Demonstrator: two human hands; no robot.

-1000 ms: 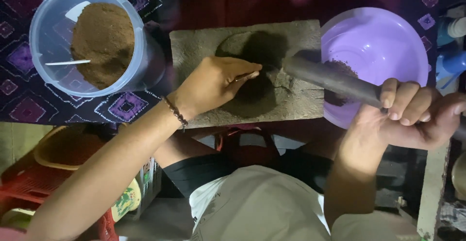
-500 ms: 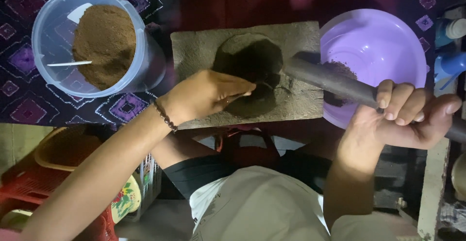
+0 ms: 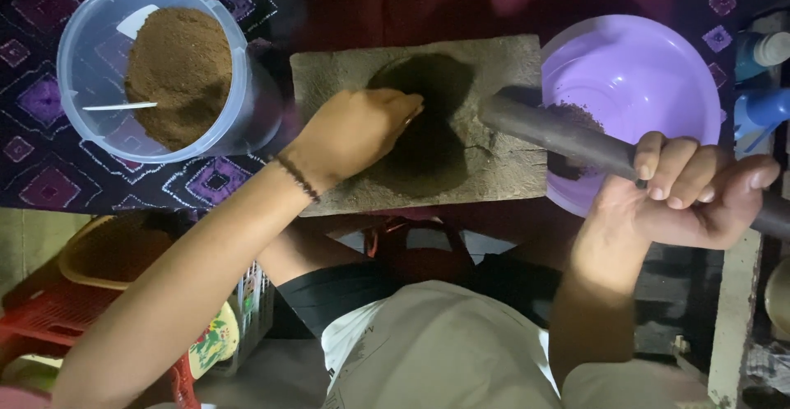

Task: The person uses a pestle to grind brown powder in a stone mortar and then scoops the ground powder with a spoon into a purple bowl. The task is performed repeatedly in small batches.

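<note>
Two bare hands work over a flat grinding stone (image 3: 494, 170) lying on a patterned purple cloth (image 3: 49, 178). Dark paste (image 3: 428, 121) covers the middle of the stone; the left hand (image 3: 354, 133) rests on it palm down, its fingers (image 3: 403, 117) curled loosely together with the tips touching the paste, holding nothing that can be seen. The left forearm runs up from the lower left, a thin dark bracelet (image 3: 296, 177) at the wrist. The right hand (image 3: 691, 199) is wrapped tightly around a dark cylindrical roller (image 3: 559, 133) — fingers (image 3: 671, 170) over the top, thumb side toward the body — and grips it near its right end. The roller slants up-left, its free end lying on the stone's right edge, just beside the paste, its middle crossing the rim of a lilac plastic basin (image 3: 650, 72). At upper left stands a clear round tub (image 3: 90, 63) of brown powder (image 3: 177, 72) with a white spoon handle (image 3: 119, 106) in it — well apart from both hands.
</note>
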